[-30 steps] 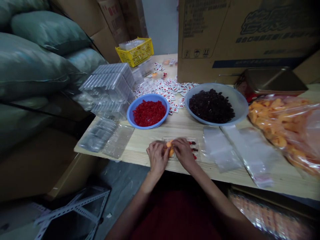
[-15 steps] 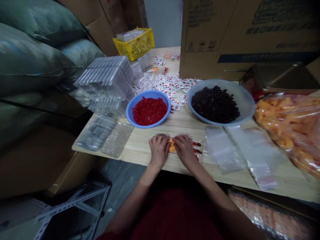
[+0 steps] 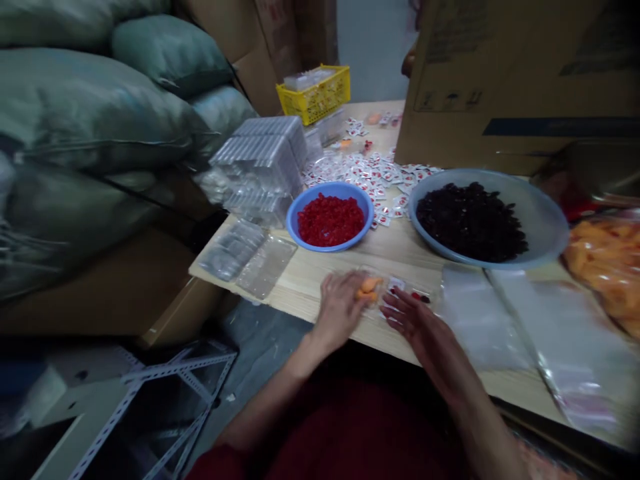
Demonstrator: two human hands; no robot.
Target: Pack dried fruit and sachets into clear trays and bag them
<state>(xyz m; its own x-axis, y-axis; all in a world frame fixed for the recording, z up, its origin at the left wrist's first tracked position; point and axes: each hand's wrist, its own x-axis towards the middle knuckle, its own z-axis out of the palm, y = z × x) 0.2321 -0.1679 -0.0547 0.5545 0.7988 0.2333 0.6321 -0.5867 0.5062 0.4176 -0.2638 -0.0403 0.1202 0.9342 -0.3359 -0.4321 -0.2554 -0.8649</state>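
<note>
Hands apart. Left hand [image 3: 341,310] curled against orange fruit pieces [image 3: 369,288] on clear plastic tray [image 3: 400,285] (grip blurred, cannot tell if held); right hand [image 3: 413,325] open, fingers spread, at tray's near edge. Blue bowl [image 3: 330,243] beyond on tabletop [image 3: 400,257].

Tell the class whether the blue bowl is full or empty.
Partly full: the blue bowl holds a heap of red pieces, with bare blue showing all round.

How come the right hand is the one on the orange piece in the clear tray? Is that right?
No, wrong hand. The head view shows the orange piece at the fingertips of the left hand. The right hand lies open beside it, nearer the red and dark pieces. The clear tray is right.
</note>
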